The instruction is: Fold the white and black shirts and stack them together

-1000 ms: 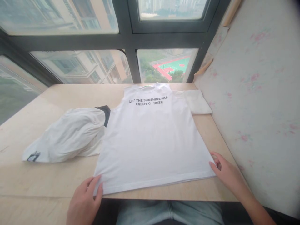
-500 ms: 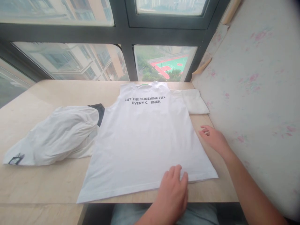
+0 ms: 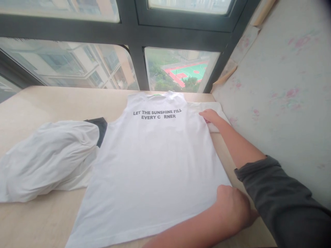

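Note:
A white sleeveless shirt (image 3: 155, 165) lies spread flat, front up, with dark printed lettering across the chest and its neckline toward the window. At its right side edge, just below the armhole, my right hand (image 3: 210, 116) is closed in a pinch on the fabric. My left hand (image 3: 232, 205) is crossed over to the lower right hem corner and closed around it; its fingertips are hidden behind the back of the hand. Beneath the shirt's right shoulder, a folded white cloth (image 3: 218, 109) sticks out toward the wall.
A crumpled white garment (image 3: 49, 155) with a dark part (image 3: 100, 129) lies left of the shirt on the pale wooden surface (image 3: 77, 103). Dark window frames (image 3: 129, 34) stand behind. A wall with floral paper (image 3: 279, 100) closes off the right side.
My right hand has moved forward from beside the shirt to its edge below the armhole. My left hand has gone right along the hem to the corner. The view has shifted slightly.

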A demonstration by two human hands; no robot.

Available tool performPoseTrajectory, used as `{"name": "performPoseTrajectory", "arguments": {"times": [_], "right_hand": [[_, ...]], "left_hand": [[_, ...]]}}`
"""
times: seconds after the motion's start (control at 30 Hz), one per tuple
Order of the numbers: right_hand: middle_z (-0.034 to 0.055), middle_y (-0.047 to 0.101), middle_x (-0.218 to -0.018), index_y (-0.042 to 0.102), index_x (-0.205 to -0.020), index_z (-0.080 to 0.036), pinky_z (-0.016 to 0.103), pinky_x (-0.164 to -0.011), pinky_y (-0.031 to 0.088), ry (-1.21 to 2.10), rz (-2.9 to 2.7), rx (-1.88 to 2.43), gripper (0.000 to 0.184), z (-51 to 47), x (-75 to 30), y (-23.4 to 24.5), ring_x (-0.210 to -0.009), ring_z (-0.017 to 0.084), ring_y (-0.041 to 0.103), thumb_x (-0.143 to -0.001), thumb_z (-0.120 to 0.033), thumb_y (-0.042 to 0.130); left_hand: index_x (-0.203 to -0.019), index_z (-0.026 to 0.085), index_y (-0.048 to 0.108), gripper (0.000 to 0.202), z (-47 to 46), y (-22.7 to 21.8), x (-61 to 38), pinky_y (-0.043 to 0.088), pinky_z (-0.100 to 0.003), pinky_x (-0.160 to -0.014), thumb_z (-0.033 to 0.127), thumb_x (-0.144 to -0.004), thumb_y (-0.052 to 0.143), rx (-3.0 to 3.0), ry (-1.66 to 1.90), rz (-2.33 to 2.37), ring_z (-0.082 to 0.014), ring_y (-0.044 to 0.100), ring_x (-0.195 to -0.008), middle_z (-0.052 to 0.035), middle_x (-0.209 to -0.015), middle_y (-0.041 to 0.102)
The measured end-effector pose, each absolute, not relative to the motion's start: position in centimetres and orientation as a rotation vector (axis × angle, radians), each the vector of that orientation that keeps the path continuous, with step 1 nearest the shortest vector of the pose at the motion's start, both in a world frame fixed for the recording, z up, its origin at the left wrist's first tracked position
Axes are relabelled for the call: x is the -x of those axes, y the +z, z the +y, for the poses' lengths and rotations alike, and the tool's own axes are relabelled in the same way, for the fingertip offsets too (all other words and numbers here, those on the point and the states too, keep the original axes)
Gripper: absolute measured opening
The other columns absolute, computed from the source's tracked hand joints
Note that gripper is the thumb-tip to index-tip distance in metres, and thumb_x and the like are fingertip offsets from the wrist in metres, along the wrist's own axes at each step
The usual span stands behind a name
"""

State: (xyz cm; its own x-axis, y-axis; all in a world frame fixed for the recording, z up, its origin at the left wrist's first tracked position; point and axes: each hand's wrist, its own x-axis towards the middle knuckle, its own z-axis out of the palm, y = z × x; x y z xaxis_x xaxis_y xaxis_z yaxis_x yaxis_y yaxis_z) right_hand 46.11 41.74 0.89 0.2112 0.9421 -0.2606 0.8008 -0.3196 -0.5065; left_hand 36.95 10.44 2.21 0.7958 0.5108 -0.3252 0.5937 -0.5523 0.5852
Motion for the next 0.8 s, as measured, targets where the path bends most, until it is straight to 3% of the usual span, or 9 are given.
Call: {"name": "performPoseTrajectory", "arguments": {"times": [0.13, 0.23, 0.33, 0.43, 0.63, 0.8], "right_hand": [[0.0048, 0.068, -0.075, 0.069, -0.093, -0.013, 0.022, -0.060, 0.049, 0.885, -1.606, 2.169, 0.017, 41.8, -45.9, 0.9, -0.065, 0.013, 0.060, -0.082, -0.025, 0.062], [0.0030, 0.067, -0.074, 0.070, -0.091, -0.014, 0.022, -0.059, 0.048, 0.898, -1.632, 2.128, 0.016, 41.5, -45.7, 1.7, -0.062, 0.012, 0.058, -0.078, -0.022, 0.065], [0.0032, 0.067, -0.076, 0.069, -0.094, -0.015, 0.024, -0.060, 0.047, 0.826, -1.663, 2.122, 0.021, 41.5, -44.6, 3.5, -0.063, 0.013, 0.058, -0.073, -0.019, 0.069], [0.0046, 0.068, -0.083, 0.069, -0.100, -0.017, 0.027, -0.066, 0.048, 0.694, -1.778, 2.084, 0.029, 42.0, -41.6, 5.9, -0.067, 0.015, 0.060, -0.071, -0.018, 0.069], [0.0088, 0.071, -0.098, 0.071, -0.089, -0.016, 0.030, -0.077, 0.048, 0.697, -2.060, 1.930, 0.013, 42.5, -31.7, 6.3, -0.084, 0.021, 0.065, -0.079, -0.021, 0.064], [0.0094, 0.071, -0.107, 0.068, -0.106, -0.019, 0.030, -0.080, 0.049, 0.794, -2.101, 1.898, 0.031, 41.4, -27.4, 1.7, -0.096, 0.024, 0.065, -0.081, -0.039, 0.067]], "left_hand": [[-0.090, 0.017, 0.073, 0.023, 11.5, 2.4, -36.6, 0.049, -0.038, -0.058, 0.028, -0.087, 0.053, -2.266, -0.224, 0.789, -0.0323, 0.072, -0.083, -0.0147, -0.090, 0.075], [-0.103, 0.015, 0.073, 0.029, 11.5, 2.4, -34.6, 0.052, -0.040, -0.060, 0.026, -0.079, 0.060, -2.145, -0.166, 0.854, -0.0335, 0.071, -0.080, -0.0176, -0.091, 0.074], [-0.115, 0.021, 0.069, 0.038, 10.7, 2.7, -31.3, 0.055, -0.039, -0.073, 0.027, -0.080, 0.057, -1.921, 0.068, 0.871, -0.0291, 0.070, -0.087, -0.0123, -0.098, 0.075], [-0.115, 0.030, 0.067, 0.033, 9.2, 3.4, -27.0, 0.053, -0.032, -0.083, 0.030, -0.084, 0.055, -1.692, 0.304, 0.896, -0.0201, 0.067, -0.088, -0.0023, -0.098, 0.074], [-0.110, 0.027, 0.067, 0.031, 5.9, 2.8, -18.3, 0.050, -0.027, -0.074, 0.024, -0.082, 0.053, -1.617, 0.287, 1.190, -0.0163, 0.062, -0.075, 0.0002, -0.079, 0.069], [-0.138, 0.021, 0.049, 0.048, 4.0, -0.1, -14.2, 0.049, -0.026, -0.071, 0.025, -0.090, 0.044, -1.707, 0.250, 1.373, -0.0165, 0.062, -0.068, -0.0011, -0.077, 0.068]]}}
